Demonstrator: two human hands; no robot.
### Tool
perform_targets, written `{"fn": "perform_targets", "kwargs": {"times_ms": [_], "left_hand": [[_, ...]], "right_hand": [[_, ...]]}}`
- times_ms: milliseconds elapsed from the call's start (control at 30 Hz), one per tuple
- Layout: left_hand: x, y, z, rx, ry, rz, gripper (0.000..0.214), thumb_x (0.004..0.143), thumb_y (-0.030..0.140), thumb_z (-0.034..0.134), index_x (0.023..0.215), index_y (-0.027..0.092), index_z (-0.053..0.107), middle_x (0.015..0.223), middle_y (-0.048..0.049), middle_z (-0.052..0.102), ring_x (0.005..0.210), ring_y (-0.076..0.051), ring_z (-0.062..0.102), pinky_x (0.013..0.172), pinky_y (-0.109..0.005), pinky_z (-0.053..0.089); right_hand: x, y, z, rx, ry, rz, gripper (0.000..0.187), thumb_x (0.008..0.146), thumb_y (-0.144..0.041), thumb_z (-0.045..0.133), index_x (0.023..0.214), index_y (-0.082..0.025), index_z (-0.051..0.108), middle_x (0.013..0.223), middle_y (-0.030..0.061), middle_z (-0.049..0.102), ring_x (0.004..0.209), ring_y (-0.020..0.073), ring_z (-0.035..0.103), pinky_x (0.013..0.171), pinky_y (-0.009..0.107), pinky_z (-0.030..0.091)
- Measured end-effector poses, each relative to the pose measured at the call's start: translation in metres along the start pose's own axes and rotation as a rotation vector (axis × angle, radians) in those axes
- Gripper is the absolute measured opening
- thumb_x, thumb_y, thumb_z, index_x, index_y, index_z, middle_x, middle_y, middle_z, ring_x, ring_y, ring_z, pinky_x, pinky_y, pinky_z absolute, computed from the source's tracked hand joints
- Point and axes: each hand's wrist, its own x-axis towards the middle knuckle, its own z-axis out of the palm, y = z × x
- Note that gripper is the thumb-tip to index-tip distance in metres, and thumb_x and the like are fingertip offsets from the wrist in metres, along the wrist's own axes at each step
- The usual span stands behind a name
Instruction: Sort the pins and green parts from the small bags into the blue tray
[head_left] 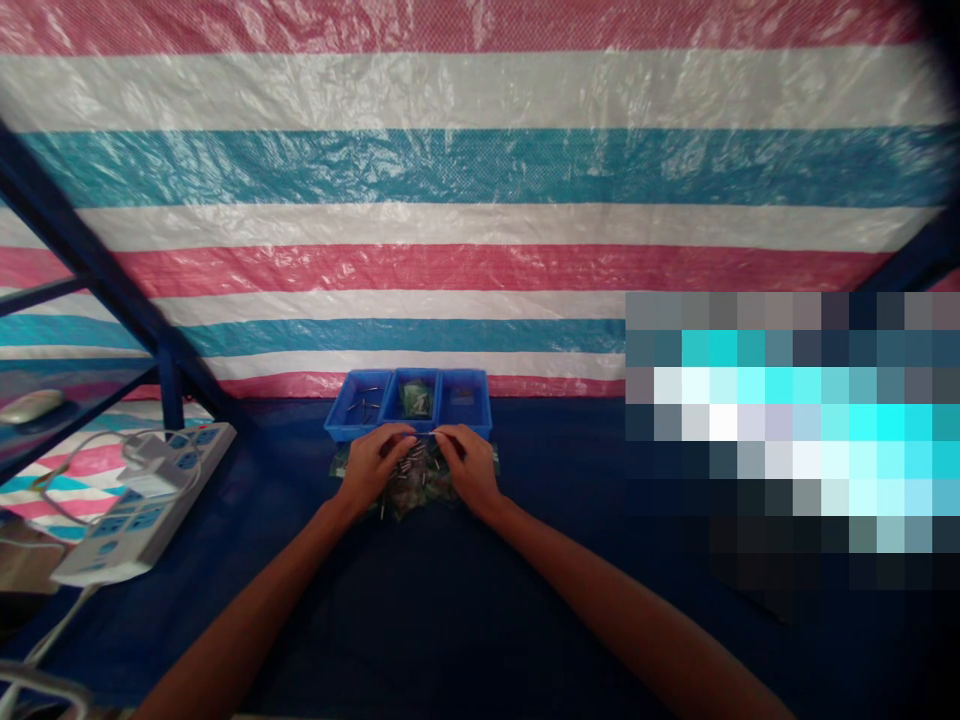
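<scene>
My left hand (377, 462) and my right hand (472, 468) face each other in the middle of the view. A thin, shiny metal pin (424, 433) spans the gap between their fingertips, one end pinched by each hand. Beneath them lies a greenish clear plastic bag (409, 498), spread on the table, with several small metal pins (407, 466) on it. Just beyond the hands stands a blue bin (439, 434) with three compartments. Its left compartment has several thin metal pieces (365, 408), its middle one a small plastic bag (415, 399). The right compartment's contents are too dim to name.
A white power strip (150, 520) with plugs and cables lies at the left on the dark blue table (390, 620). A pale mouse-shaped object (31, 406) rests farther left. Striped plastic sheeting (480, 170) hangs behind, beside a dark frame post (171, 385). Pixelation hides the right side.
</scene>
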Motion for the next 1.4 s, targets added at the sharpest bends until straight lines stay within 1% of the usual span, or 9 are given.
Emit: {"fn": "perform_targets", "kwargs": {"times_ms": [167, 333, 533, 633, 700, 833, 1000, 1233, 1400], "left_hand": [[0.0001, 0.0020, -0.0012, 0.002, 0.018, 0.045, 0.024, 0.090, 0.037, 0.048, 0.086, 0.019, 0.064, 0.084, -0.0039, 0.065, 0.078, -0.017, 0.059, 0.073, -0.027, 0.045], [-0.0002, 0.0046, -0.0020, -0.006, 0.024, 0.027, 0.026, 0.092, 0.035, 0.044, 0.082, 0.017, 0.060, 0.078, -0.0027, 0.061, 0.073, -0.015, 0.056, 0.069, -0.026, 0.043], [-0.0016, 0.0063, -0.0039, 0.002, 0.002, 0.002, 0.034, 0.093, 0.037, 0.041, 0.069, 0.017, 0.055, 0.064, 0.0004, 0.055, 0.062, -0.013, 0.052, 0.062, -0.024, 0.041], [-0.0024, 0.0067, -0.0048, -0.008, -0.017, -0.010, 0.036, 0.093, 0.036, 0.040, 0.067, 0.017, 0.055, 0.060, 0.0013, 0.054, 0.059, -0.013, 0.052, 0.061, -0.024, 0.040], [-0.0027, 0.0064, -0.0043, -0.026, -0.018, -0.006, 0.033, 0.093, 0.036, 0.041, 0.073, 0.017, 0.059, 0.066, 0.0001, 0.059, 0.064, -0.013, 0.056, 0.064, -0.024, 0.043], [-0.0027, 0.0042, -0.0016, -0.054, 0.038, 0.022, 0.023, 0.090, 0.036, 0.049, 0.092, 0.018, 0.063, 0.089, -0.0040, 0.067, 0.079, -0.016, 0.061, 0.073, -0.027, 0.046], [-0.0022, 0.0034, -0.0009, -0.030, 0.048, 0.053, 0.019, 0.089, 0.032, 0.051, 0.087, 0.019, 0.064, 0.085, -0.0033, 0.067, 0.078, -0.016, 0.061, 0.074, -0.026, 0.046], [-0.0014, 0.0037, -0.0023, -0.010, 0.055, 0.069, 0.017, 0.088, 0.032, 0.054, 0.086, 0.018, 0.063, 0.084, -0.0031, 0.066, 0.076, -0.015, 0.060, 0.072, -0.025, 0.046], [-0.0018, 0.0012, -0.0006, 0.000, 0.073, 0.071, 0.019, 0.089, 0.032, 0.053, 0.084, 0.017, 0.063, 0.082, -0.0030, 0.066, 0.075, -0.014, 0.060, 0.071, -0.025, 0.045]], "right_hand": [[0.0011, -0.0017, -0.0012, 0.016, -0.011, 0.005, 0.022, 0.093, -0.027, 0.046, 0.094, -0.019, 0.067, 0.087, 0.0051, 0.067, 0.080, 0.0174, 0.061, 0.076, 0.028, 0.045], [-0.0007, -0.0002, 0.0007, -0.003, -0.028, 0.021, 0.023, 0.091, -0.030, 0.049, 0.105, -0.019, 0.064, 0.079, 0.0036, 0.063, 0.068, 0.0155, 0.056, 0.067, 0.027, 0.045], [-0.0023, -0.0001, 0.0011, 0.009, -0.061, -0.039, 0.020, 0.091, -0.029, 0.049, 0.098, -0.018, 0.065, 0.082, 0.0039, 0.064, 0.072, 0.0152, 0.058, 0.069, 0.026, 0.046], [-0.0024, -0.0010, 0.0005, 0.007, -0.071, -0.055, 0.021, 0.093, -0.030, 0.047, 0.095, -0.018, 0.065, 0.084, 0.0046, 0.064, 0.075, 0.0161, 0.058, 0.072, 0.027, 0.046], [-0.0024, -0.0013, 0.0001, 0.003, -0.077, -0.059, 0.022, 0.094, -0.030, 0.045, 0.093, -0.019, 0.064, 0.084, 0.0048, 0.064, 0.077, 0.0167, 0.059, 0.074, 0.027, 0.046], [-0.0022, -0.0008, 0.0001, -0.008, -0.075, -0.068, 0.023, 0.094, -0.030, 0.044, 0.091, -0.018, 0.064, 0.082, 0.0047, 0.063, 0.078, 0.0167, 0.058, 0.074, 0.027, 0.045], [-0.0020, 0.0000, 0.0007, -0.011, -0.077, -0.068, 0.024, 0.094, -0.030, 0.043, 0.090, -0.018, 0.063, 0.082, 0.0047, 0.063, 0.078, 0.0167, 0.058, 0.074, 0.027, 0.044], [-0.0024, -0.0002, 0.0007, -0.008, -0.067, -0.062, 0.024, 0.095, -0.030, 0.043, 0.089, -0.018, 0.063, 0.082, 0.0047, 0.062, 0.078, 0.0166, 0.057, 0.074, 0.027, 0.043], [-0.0020, 0.0004, 0.0013, -0.002, -0.074, -0.042, 0.024, 0.094, -0.031, 0.045, 0.100, -0.017, 0.063, 0.087, 0.0054, 0.064, 0.078, 0.0162, 0.058, 0.074, 0.026, 0.044]]}}
